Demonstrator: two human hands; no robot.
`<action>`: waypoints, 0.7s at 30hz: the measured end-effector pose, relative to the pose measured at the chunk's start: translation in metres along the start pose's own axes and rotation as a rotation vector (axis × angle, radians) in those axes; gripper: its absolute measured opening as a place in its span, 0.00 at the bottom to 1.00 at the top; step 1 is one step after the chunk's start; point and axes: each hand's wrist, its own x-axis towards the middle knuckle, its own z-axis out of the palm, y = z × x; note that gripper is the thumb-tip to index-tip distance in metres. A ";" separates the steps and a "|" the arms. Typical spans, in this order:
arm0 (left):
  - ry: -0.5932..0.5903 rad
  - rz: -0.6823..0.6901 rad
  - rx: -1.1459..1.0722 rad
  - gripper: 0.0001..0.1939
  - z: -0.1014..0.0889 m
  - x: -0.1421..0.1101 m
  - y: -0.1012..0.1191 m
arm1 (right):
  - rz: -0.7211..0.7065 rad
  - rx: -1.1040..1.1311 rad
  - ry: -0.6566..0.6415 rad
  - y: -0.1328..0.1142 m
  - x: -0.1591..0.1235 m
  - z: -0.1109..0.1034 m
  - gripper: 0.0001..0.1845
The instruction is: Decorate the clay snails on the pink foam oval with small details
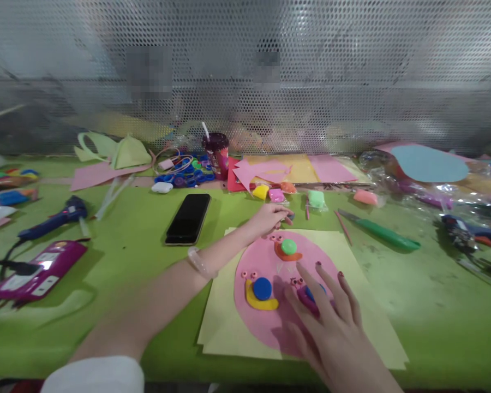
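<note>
My left hand (270,217) reaches over the far edge of the paper with its fingers curled together. A small dark bit at its fingertips is too small to name. Spread above the lower right of the pink paper circle (284,327), my right hand (331,333) holds nothing and partly covers a purple clay snail (305,297) with a blue shell. A yellow clay snail (251,300) with a blue disc (262,289) lies at the circle's left. At its top is an orange snail (286,254) with a green disc. Pale yellow sheets (221,327) lie underneath.
Clay lumps in yellow (261,191), pink (276,195), green (316,199) and coral (365,197) lie beyond the paper. A green-handled knife (387,234) is right, a phone (188,218) left. Farther left are a glue gun (53,221) and a purple power strip (45,270). A cup (216,155) stands behind.
</note>
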 end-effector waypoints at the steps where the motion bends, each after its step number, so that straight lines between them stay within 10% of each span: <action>1: -0.002 -0.003 0.002 0.11 0.000 -0.001 0.001 | -0.029 0.006 -0.009 0.001 -0.004 -0.004 0.21; 21: -0.009 0.003 0.048 0.10 0.001 -0.002 0.000 | 0.010 0.100 0.084 0.002 -0.018 0.001 0.09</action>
